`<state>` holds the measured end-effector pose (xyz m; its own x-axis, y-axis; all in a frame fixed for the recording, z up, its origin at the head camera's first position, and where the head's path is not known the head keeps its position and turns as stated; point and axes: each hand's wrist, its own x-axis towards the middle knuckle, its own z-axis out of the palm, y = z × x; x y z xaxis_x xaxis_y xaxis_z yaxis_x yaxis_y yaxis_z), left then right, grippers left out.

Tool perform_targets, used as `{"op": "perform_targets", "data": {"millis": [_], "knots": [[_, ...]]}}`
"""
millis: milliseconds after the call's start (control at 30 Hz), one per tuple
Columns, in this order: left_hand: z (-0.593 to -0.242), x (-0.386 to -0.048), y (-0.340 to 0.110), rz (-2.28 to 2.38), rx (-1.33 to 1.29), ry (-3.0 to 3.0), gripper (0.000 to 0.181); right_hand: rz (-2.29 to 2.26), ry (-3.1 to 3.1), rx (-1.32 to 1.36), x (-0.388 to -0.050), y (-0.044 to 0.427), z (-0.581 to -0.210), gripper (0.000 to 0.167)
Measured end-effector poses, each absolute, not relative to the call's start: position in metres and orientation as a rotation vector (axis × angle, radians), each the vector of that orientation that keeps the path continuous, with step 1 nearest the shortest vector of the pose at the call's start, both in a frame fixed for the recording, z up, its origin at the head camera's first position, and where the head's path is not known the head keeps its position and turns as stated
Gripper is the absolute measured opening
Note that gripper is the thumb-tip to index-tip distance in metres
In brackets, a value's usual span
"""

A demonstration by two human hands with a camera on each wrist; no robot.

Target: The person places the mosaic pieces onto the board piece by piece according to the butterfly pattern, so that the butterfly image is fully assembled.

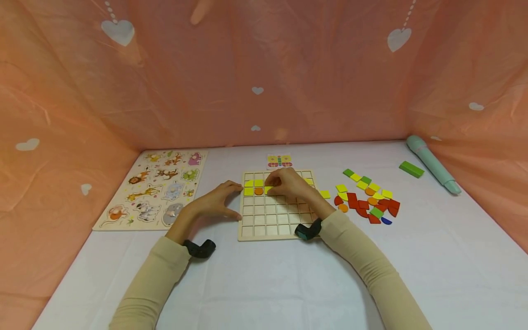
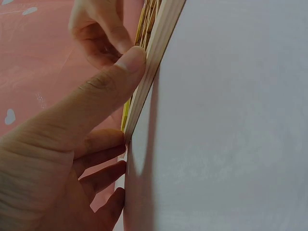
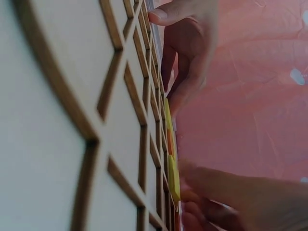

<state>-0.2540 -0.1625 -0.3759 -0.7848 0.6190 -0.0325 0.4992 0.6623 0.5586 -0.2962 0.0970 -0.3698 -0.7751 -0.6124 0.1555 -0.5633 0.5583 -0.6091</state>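
A wooden grid board (image 1: 270,222) lies flat on the table, with yellow tiles and an orange disc (image 1: 258,191) in its upper left cells. My left hand (image 1: 214,200) rests at the board's left edge, thumb and fingers spread apart and touching the rim. Over the upper middle cells, my right hand (image 1: 288,183) has its fingers curled and pinches a yellow square tile (image 1: 268,189). The fingertips partly cover that tile. In the right wrist view, the yellow tile (image 3: 174,179) shows beside the right fingers. A small pattern card (image 1: 279,161) lies behind the board.
Loose red, yellow, green and orange pieces (image 1: 363,205) lie right of the board. An animal puzzle board (image 1: 144,224) is at the left. Green blocks (image 1: 411,169) and a mint microphone-shaped object (image 1: 433,165) lie at the far right. A pink curtain (image 1: 264,110) surrounds the table.
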Motion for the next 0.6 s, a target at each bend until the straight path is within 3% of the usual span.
{"op": "perform_targets", "data": {"millis": [267, 467, 600], "knots": [[-0.378, -0.255, -0.162, 0.772, 0.901, 2.666, 0.087, -1.119, 2.764, -0.882, -0.302, 0.128, -0.35, 0.022], [-0.377, -0.255, -0.165, 0.758, 0.879, 2.677, 0.087, -1.065, 2.655, -1.056, -0.304, 0.138, -0.353, 0.017], [-0.379, -0.256, -0.164, 0.778, 0.911, 2.665, 0.086, -0.973, 2.552, -1.193, -0.304, 0.134, -0.362, 0.023]]}}
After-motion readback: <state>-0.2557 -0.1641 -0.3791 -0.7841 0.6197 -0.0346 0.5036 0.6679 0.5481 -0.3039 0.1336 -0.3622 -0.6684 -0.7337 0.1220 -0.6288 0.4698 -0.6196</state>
